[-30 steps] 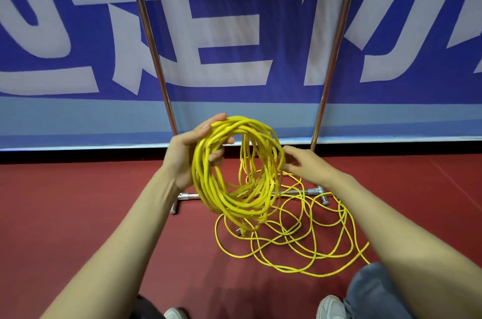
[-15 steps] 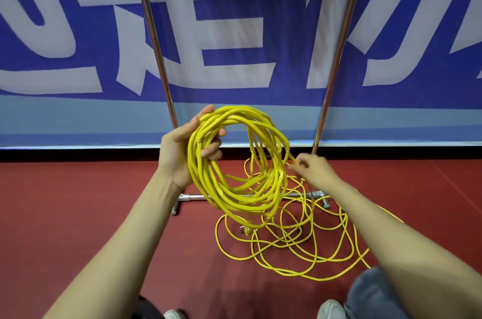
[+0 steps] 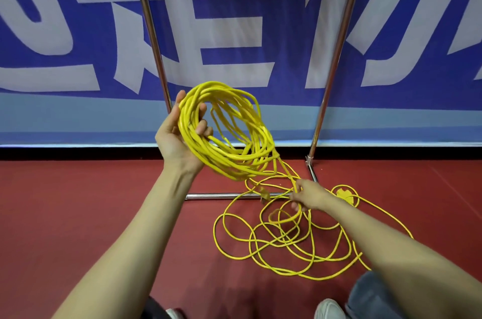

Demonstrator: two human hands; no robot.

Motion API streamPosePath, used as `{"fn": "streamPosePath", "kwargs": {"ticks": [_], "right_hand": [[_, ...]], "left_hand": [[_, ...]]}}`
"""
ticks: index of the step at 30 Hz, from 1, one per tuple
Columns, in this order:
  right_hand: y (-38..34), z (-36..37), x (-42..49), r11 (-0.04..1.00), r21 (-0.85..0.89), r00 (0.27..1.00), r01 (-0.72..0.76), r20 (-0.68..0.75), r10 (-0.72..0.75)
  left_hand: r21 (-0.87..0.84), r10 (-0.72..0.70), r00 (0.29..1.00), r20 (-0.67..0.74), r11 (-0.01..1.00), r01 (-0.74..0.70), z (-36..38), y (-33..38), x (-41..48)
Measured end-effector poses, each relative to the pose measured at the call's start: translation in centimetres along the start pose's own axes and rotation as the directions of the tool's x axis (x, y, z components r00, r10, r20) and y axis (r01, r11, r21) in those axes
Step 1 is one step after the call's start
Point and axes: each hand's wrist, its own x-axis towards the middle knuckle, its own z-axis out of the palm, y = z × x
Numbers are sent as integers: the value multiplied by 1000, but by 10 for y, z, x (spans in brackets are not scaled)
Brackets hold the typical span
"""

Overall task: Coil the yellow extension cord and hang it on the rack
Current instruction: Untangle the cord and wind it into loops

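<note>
The left hand [image 3: 177, 141] grips the coiled part of the yellow extension cord [image 3: 208, 152], fingers [image 3: 202, 129] curled through the loops, in front of the rack [image 3: 336, 50]. The right hand [image 3: 309, 195] pinches a strand above loose loops on the red floor [image 3: 78, 201].

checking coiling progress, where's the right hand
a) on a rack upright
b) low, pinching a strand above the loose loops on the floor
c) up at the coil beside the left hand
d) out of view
B: the right hand pinches a strand low by the rack's base bar, while the left hand holds the coil up.
</note>
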Motion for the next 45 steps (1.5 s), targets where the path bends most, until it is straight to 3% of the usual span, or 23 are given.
{"fn": "streamPosePath", "kwargs": {"ticks": [2, 4, 7, 10, 12, 14, 16, 19, 21, 23, 25, 26, 27, 29, 31, 32, 36, 40, 43, 45], "right_hand": [[-12, 1, -10, 922, -383, 998, 62, 32, -53], [-31, 7, -23, 712, -693, 991, 114, 32, -128], [-66, 25, -43, 551, -810, 963, 202, 62, -261], [-96, 33, -62, 485, -795, 880, 364, 123, -459], [-110, 29, -69, 485, -733, 817, 477, 167, -552], [-116, 21, -70, 549, -623, 788, 558, 190, -585], [-116, 9, -69, 660, -447, 792, 605, 248, -558], [-113, -2, -67, 735, -298, 792, 610, 261, -551], [-114, -2, -65, 824, -124, 828, 553, 195, -526], [-117, 3, -65, 898, 232, 909, 373, 103, -404], [-124, 2, -66, 851, 488, 956, 193, 102, -275], [-125, 2, -66, 858, 487, 963, 166, 106, -247], [-126, 1, -65, 897, 401, 963, 184, 111, -247], [-124, -1, -69, 943, 4, 929, 332, 170, -327], [-119, 3, -72, 827, -342, 888, 446, 287, -360], [-117, 5, -75, 771, -420, 873, 479, 317, -369], [-120, 0, -77, 559, -505, 741, 657, 299, -601], [-129, -12, -80, 387, -498, 546, 776, 223, -807], [-136, -15, -87, 434, -531, 542, 728, 58, -838], [-137, -11, -88, 453, -546, 498, 704, -75, -864]], "left_hand": [[27, 17, 997, -70, 1000, -15, -2, -4, 1], [40, 31, 992, -118, 999, -27, -5, -8, 4], [67, 67, 977, -201, 996, -54, -10, -11, 8], [81, 108, 952, -286, 993, -88, -16, -14, 11], [85, 128, 925, -358, 991, -104, -24, -14, 13], [75, 128, 898, -421, 992, -106, -33, -14, 14], [63, 124, 879, -461, 992, -107, -37, -15, 12], [34, 121, 870, -479, 992, -119, -37, -19, 12], [29, 115, 872, -475, 993, -115, -33, -22, 12], [33, 112, 878, -466, 993, -109, -30, -26, 12], [55, 116, 875, -469, 993, -103, -28, -29, 12], [64, 120, 872, -475, 993, -102, -28, -30, 12], [67, 128, 867, -482, 992, -109, -28, -31, 13], [61, 144, 852, -503, 989, -132, -30, -30, 15], [51, 151, 835, -529, 988, -146, -33, -26, 17], [45, 156, 829, -537, 987, -157, -35, -24, 18], [16, 164, 817, -553, 982, -186, -36, -21, 18], [39, 59, 858, -510, 998, -45, -32, -37, 11], [35, -27, 872, -488, 998, 51, -25, -44, 5], [8, -54, 876, -480, 998, 66, -23, -42, 5]]}}
